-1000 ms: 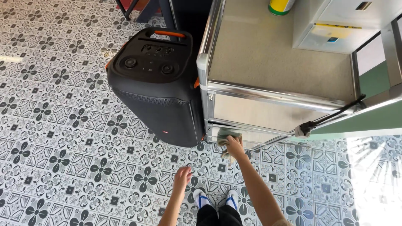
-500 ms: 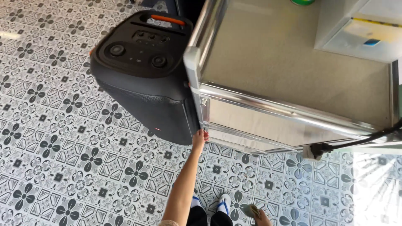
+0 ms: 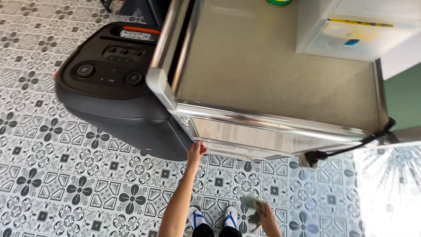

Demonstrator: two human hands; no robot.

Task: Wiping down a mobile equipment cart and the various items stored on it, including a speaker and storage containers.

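My left hand (image 3: pixel 196 152) reaches forward and touches the lower front corner of a steel counter (image 3: pixel 263 127), right beside a big black speaker (image 3: pixel 114 92). Its fingers rest on the metal edge and hold nothing. My right hand (image 3: pixel 263 217) hangs low by my side, closed on a crumpled greenish-grey cloth (image 3: pixel 252 204). My feet in blue-and-white sandals (image 3: pixel 212 217) stand on the patterned tile floor below.
The counter top carries a white box (image 3: pixel 351 30) at the back right and a green-and-yellow container (image 3: pixel 278 2) at the top edge. A black cable with a plug (image 3: pixel 346 149) hangs off the counter's right front corner. The patterned tile floor (image 3: pixel 66 184) spreads to the left.
My right hand with the cloth has come away from the counter's lower front and dropped to my side. My left hand has risen from near the floor to the counter's corner. The view moved closer.
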